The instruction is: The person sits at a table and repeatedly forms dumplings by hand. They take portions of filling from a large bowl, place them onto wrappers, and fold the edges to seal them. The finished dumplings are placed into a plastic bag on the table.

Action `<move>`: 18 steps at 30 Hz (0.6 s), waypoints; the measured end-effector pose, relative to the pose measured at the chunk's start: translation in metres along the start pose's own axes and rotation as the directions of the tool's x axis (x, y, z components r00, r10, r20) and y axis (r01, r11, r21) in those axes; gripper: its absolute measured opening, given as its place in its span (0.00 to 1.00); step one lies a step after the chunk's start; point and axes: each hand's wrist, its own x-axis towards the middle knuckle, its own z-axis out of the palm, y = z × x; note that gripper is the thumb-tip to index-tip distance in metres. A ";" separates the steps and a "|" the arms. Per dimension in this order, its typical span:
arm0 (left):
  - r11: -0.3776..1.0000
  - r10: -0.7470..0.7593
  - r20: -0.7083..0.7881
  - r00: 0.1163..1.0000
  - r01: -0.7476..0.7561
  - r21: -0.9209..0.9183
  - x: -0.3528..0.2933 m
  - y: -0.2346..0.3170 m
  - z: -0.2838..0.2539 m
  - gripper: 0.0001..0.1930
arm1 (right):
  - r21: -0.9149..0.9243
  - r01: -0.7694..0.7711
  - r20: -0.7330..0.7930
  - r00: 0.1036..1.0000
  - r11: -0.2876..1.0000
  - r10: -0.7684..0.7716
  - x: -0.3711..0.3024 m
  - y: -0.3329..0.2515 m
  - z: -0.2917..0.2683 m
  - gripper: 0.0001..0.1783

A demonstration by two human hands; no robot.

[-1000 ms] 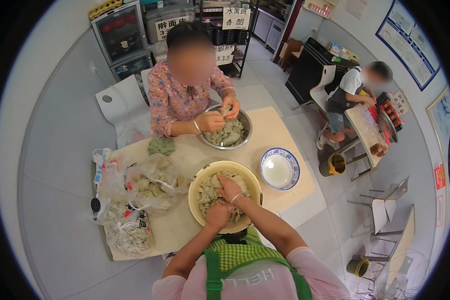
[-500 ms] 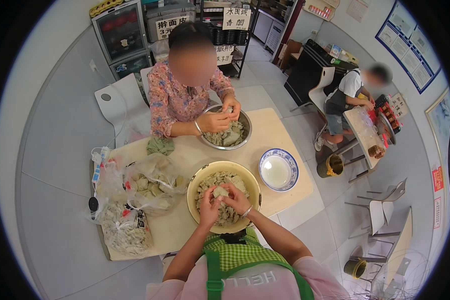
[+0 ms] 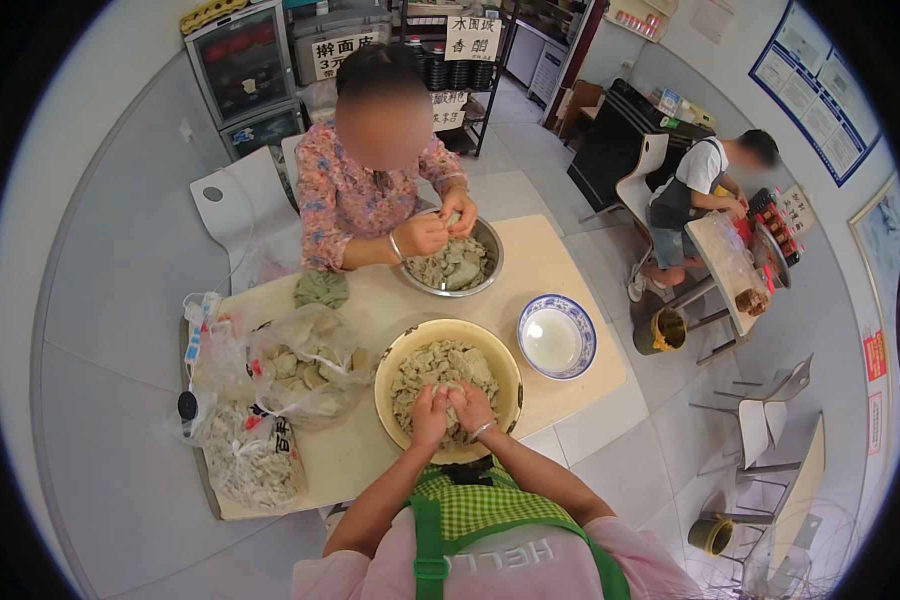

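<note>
My left hand (image 3: 430, 414) and my right hand (image 3: 472, 408) meet over the near half of a cream enamel basin (image 3: 383, 376). Both are closed, thumbs side by side, on a grey-green dough-like piece (image 3: 452, 390) that the fingers mostly hide. Beneath them the basin holds a heap of torn grey-green bits (image 3: 440, 362). Across the table, a person in a flowered top works with both hands (image 3: 438, 230) over a steel bowl (image 3: 497, 250) of similar pieces; what those fingers pinch is too small to make out.
Right of my basin stands a blue-and-white bowl (image 3: 589, 340) with pale liquid. At left lie clear bags of flat rounds (image 3: 305, 368) and torn bits (image 3: 255, 470), a green cloth (image 3: 321, 289) and a power strip (image 3: 192, 345). Another person (image 3: 705, 185) sits at a far table.
My hands have drawn closer together and slightly nearer to me, covering most of the piece that showed between the fingers. The other person's hands have shifted slightly over the steel bowl.
</note>
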 end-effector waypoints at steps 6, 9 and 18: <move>0.991 0.124 -0.004 0.992 -0.124 0.040 -0.008 -0.003 0.004 0.16 | -0.068 -0.206 -0.059 0.978 0.976 0.202 0.016 0.023 0.011 0.23; 0.957 0.250 0.118 0.961 -0.263 0.118 -0.015 0.004 0.011 0.14 | -0.021 -0.332 -0.214 0.923 0.943 0.320 0.030 0.053 0.005 0.22; 0.960 0.279 -0.184 0.942 -0.276 0.042 -0.001 -0.008 0.014 0.14 | 0.063 -0.032 -0.094 0.995 0.997 0.038 0.000 -0.029 0.000 0.20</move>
